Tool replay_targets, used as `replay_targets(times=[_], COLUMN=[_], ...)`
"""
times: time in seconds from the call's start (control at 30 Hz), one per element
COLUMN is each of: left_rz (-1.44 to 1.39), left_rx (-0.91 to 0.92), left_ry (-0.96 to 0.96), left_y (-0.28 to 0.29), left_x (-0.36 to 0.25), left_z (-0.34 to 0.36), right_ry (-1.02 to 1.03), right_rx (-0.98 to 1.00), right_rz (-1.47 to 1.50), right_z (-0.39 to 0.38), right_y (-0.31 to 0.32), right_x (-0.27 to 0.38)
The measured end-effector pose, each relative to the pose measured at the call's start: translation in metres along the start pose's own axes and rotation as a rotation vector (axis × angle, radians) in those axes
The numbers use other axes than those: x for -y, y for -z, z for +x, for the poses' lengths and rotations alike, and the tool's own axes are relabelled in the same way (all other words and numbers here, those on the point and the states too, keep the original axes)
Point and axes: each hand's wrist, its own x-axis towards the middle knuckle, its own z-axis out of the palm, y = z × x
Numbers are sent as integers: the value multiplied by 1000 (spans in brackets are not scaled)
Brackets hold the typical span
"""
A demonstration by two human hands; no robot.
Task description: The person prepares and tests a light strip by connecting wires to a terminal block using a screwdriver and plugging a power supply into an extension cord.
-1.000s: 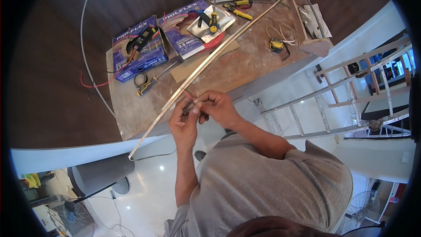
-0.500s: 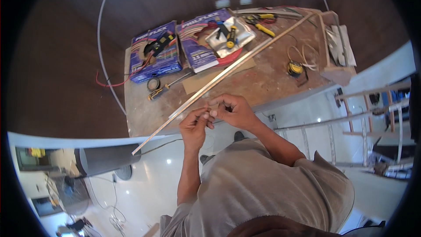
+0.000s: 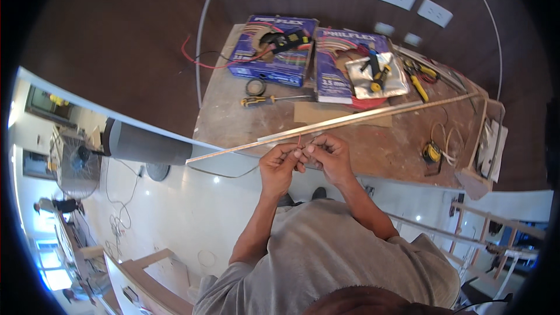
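Worn tabletop (image 3: 233,115) behind fingers (image 3: 328,143), red wire (image 3: 300,139) barely visible

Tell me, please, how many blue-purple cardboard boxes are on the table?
2. The left box has a black-and-yellow device on top; the right box is partly covered by a silver packet. No other seems hidden.

Table (image 3: 373,157): mottled brown
Wire (image 3: 300,139) by table's edge: red
Boxes (image 3: 333,90) on table: purple, multicolour-striped
Screwdriver (image 3: 255,101) on table: yellow-black

Dark brown wall (image 3: 134,64), shiny white floor (image 3: 181,210)
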Motion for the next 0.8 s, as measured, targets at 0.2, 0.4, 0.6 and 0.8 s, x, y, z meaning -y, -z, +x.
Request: replay_targets(times=[0.2, 0.4, 0.6, 0.8], left_rz=[6, -25, -55, -67], left_rx=[-118, -135, -116, -45], left_ry=[14, 26, 72, 111], left_y=[65, 126, 166, 187], left_x=[-28, -59, -69, -64], left_z=[16, 21, 17, 18], right_ry=[157, 353, 37, 188], right_rx=[154, 209, 305, 358], right_rz=[-526, -1393, -2077, -2106], right_z=[108, 284, 352, 339], right_y=[-10, -24, -31, -15], right_x=[18, 64, 59, 56])
